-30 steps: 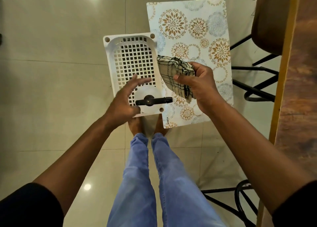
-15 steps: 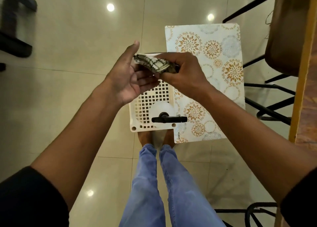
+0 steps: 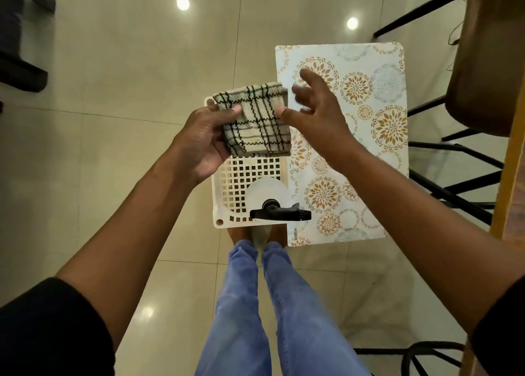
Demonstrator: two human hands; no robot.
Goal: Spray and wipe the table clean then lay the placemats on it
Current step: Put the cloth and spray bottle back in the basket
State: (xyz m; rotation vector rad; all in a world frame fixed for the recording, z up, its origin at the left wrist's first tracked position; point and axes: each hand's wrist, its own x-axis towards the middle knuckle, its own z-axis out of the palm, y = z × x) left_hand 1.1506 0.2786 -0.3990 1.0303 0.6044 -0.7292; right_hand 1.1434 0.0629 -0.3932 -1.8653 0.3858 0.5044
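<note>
Checked cloth [image 3: 255, 125], folded, sits in left hand [image 3: 203, 142]: thumb pressed on its front face, fingers curled behind, so left hand grips it. Cloth hangs above white perforated basket [image 3: 224, 205], not touching it as far as the view shows. Right hand [image 3: 315, 111] is just beside cloth's right edge, fingers spread and relaxed, holding nothing; thumb tip sits right at the cloth edge, contact cannot be told, upper fingers motion-blurred. Spray bottle [image 3: 270, 196] stands in basket's near end, seen from above, black trigger head [image 3: 279, 214] pointing right. Placemat [image 3: 355, 148] with orange and grey flower circles lies flat on floor [image 3: 113, 63], touching basket's right side and partly under it or beside it, cannot tell which. Table [image 3: 511, 176] edge runs down the right border, brown chair seat [image 3: 483, 57] next to it. Person's 2 legs in blue jeans [image 3: 255, 304], bare feet just behind the basket.
</note>
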